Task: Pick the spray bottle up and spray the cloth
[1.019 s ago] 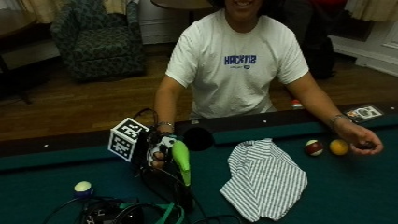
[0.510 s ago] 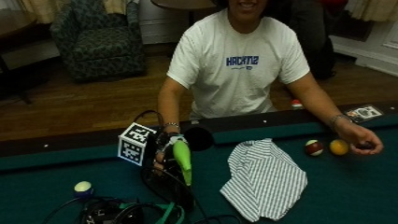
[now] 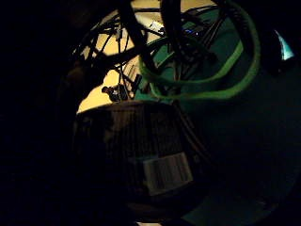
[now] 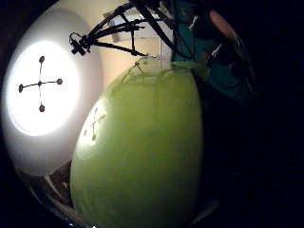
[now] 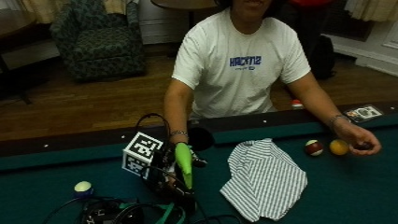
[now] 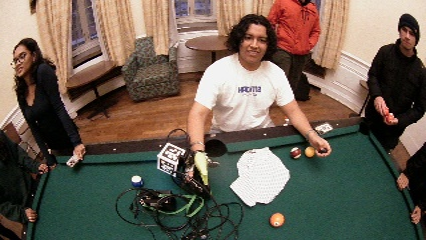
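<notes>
The right hand [image 5: 163,161] has its fingers curled around the green bottle [image 5: 184,164], upright on the counter [image 5: 348,186] just beside the striped cloth [image 5: 264,179]; its smooth, stiff plastic probably slips, so hold the neck.

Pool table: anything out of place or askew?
Nothing spilled or damaged. The striped cloth lies rumpled, one corner folded, on the green felt. A tangle of cables sprawls beside the spray bottle, which the right hand holds upright.
</notes>
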Demonstrator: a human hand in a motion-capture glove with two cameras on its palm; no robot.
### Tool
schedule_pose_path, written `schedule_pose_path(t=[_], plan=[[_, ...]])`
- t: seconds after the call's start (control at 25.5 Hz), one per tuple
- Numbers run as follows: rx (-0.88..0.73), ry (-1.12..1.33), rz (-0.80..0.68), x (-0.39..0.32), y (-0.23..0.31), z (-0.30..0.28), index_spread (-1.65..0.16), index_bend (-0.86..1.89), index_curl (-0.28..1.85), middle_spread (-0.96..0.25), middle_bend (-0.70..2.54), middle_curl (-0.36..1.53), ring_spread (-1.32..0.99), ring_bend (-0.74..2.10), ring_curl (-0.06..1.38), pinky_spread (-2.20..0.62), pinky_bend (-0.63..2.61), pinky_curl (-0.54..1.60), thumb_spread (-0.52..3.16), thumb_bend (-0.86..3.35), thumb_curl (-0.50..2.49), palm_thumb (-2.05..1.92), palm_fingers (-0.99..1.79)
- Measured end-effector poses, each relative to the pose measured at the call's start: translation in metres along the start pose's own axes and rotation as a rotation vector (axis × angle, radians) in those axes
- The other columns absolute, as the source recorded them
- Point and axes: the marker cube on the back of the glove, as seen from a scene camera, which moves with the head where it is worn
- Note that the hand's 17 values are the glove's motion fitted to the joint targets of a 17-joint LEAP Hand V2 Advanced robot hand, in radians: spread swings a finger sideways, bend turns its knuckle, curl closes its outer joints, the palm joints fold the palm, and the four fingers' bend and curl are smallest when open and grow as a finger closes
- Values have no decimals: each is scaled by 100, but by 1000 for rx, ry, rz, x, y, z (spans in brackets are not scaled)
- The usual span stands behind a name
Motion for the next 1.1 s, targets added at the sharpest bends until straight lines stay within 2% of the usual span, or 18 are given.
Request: schedule_pose_path(t=[0.12, 0.27, 0.35, 0.55, 0.78, 1.1], plan=[[19, -46, -10, -22, -14, 12, -33, 10, 32, -20, 45, 47, -22, 71, 44, -12, 40, 37, 81, -4, 44, 70, 106], [-16, -94, -49, -34, -1, 4, -29, 19, 36, -20, 59, 51, -20, 66, 44, -14, 30, 37, 87, -1, 44, 73, 124], [-38, -118, -76, -41, 8, -3, -29, 28, 40, -18, 60, 52, -19, 63, 45, -18, 34, 38, 79, 3, 49, 83, 136], [-82, -146, -189, -107, 32, -21, -27, 29, 44, -17, 60, 53, -20, 64, 46, -26, 39, 39, 70, 2, 54, 89, 138], [-105, -59, -267, -205, 59, -49, -27, 35, 48, -18, 63, 54, -21, 68, 47, -30, 38, 39, 59, -2, 59, 90, 143], [-229, 177, -325, -292, 74, -66, -26, 40, 53, -19, 67, 56, -22, 73, 49, -32, 38, 39, 49, -2, 65, 91, 143]])
